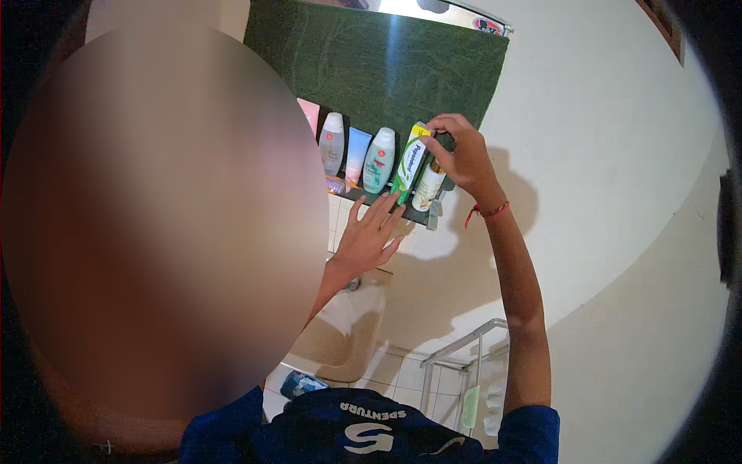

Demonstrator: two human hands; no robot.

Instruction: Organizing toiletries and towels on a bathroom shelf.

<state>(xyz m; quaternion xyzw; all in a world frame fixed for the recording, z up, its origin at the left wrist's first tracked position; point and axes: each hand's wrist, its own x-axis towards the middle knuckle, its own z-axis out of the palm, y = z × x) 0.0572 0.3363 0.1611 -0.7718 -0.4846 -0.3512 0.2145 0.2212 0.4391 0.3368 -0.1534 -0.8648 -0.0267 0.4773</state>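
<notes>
A green and white toothpaste box (410, 162) with a yellow end leans among toiletries on a narrow dark shelf (416, 217). My right hand (462, 153) is closed at its upper end, thumb and fingertips against the box. Lower down, my left hand (367, 236) has its fingers stretched out, the tips at the shelf's front edge near the box's foot. Right of the box stands a white bottle (427, 188), its top partly behind my right hand. To the left are a green-tinted bottle (379, 161), a blue and pink tube (356, 156) and a clear bottle (331, 145), both bottles white-capped.
A dark green cloth (371, 69) hangs behind the shelf. Below lies a beige basin (363, 329), with a blue packet (301, 384) near it. A pale metal rack (464, 344) stands lower right beside the white wall (603, 155). A large blurred oval hides the left side.
</notes>
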